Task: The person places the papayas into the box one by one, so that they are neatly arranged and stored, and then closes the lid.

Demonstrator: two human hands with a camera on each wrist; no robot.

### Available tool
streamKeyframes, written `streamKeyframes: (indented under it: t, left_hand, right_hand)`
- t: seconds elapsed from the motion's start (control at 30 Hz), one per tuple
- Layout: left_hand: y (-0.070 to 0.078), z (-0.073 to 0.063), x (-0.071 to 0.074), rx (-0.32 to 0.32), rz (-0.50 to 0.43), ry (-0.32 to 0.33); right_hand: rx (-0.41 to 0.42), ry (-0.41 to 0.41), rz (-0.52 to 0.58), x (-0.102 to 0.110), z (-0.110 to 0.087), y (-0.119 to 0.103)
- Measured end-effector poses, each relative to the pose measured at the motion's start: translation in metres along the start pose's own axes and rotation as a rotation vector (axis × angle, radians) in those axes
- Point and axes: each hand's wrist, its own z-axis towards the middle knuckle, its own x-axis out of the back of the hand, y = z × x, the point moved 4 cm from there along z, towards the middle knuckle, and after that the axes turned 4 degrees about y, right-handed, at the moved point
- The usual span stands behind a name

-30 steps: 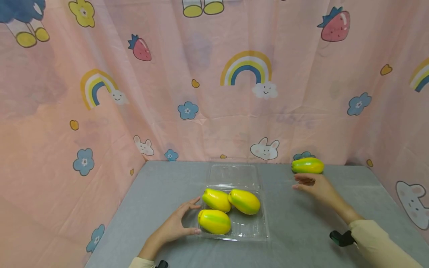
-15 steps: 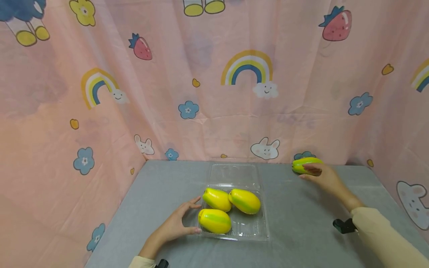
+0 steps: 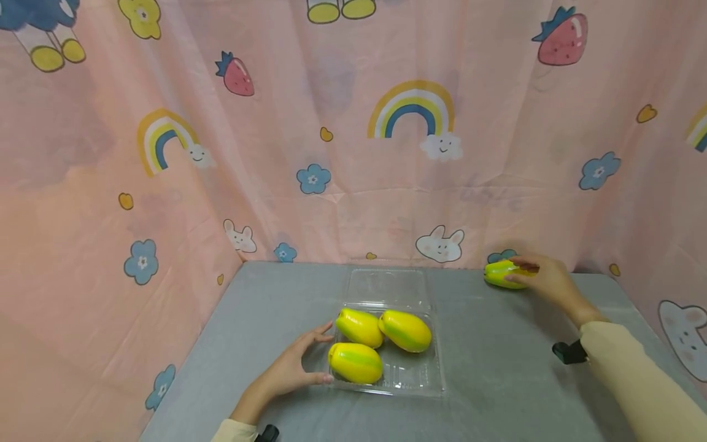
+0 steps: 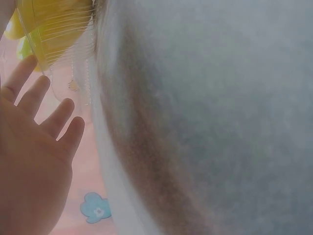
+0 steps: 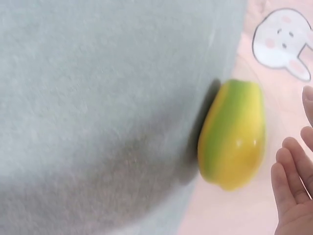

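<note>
Three yellow-green papayas lie in a clear plastic clamshell box [image 3: 411,373]: one at back left [image 3: 359,327], one at back right [image 3: 405,332], one in front [image 3: 356,363]. Spread around the box's left side, my left hand [image 3: 289,367] keeps thumb and fingertips right at its edge. In the left wrist view its fingers are straight. A fourth papaya [image 3: 499,274] lies at the table's back right. My right hand [image 3: 549,281] overlaps its right end in the head view. The right wrist view shows that papaya [image 5: 234,137] whole, with extended fingers [image 5: 288,181] beside it.
The box's clear lid [image 3: 386,287] lies folded back toward the rear of the grey table [image 3: 276,294]. A pink cartoon-print curtain [image 3: 364,202] hangs right behind the table's back edge and along both sides.
My right hand has moved back and slightly right, from in front of the far papaya to around its right end. The left hand stays at the box.
</note>
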Motion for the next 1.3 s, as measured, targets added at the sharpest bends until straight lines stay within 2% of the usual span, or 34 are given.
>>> streamKeyframes:
  t: [0.2, 0.53, 0.8, 0.97, 1.1, 1.3]
  left_hand:
    - [-0.001, 0.0, 0.0, -0.011, -0.006, 0.006]
    - [-0.001, 0.001, -0.001, -0.02, 0.009, 0.007]
    - [-0.002, 0.001, -0.002, -0.01, 0.001, 0.008]
    - [-0.002, 0.0, -0.001, -0.004, -0.002, 0.015]
    - [-0.001, 0.0, 0.0, -0.007, -0.005, 0.014]
    - [-0.002, 0.0, 0.0, -0.008, -0.007, 0.009]
  right_hand:
    - [-0.021, -0.025, -0.017, 0.007, 0.006, 0.006]
    - [-0.057, -0.015, -0.022, 0.014, 0.006, 0.024]
    - [-0.072, -0.1, -0.039, 0.011, 0.01, 0.031]
    - [-0.069, -0.115, -0.048, 0.005, 0.014, 0.037]
    - [-0.082, -0.108, -0.015, 0.001, 0.015, 0.042]
    - [-0.161, -0.117, 0.062, -0.002, 0.016, 0.052]
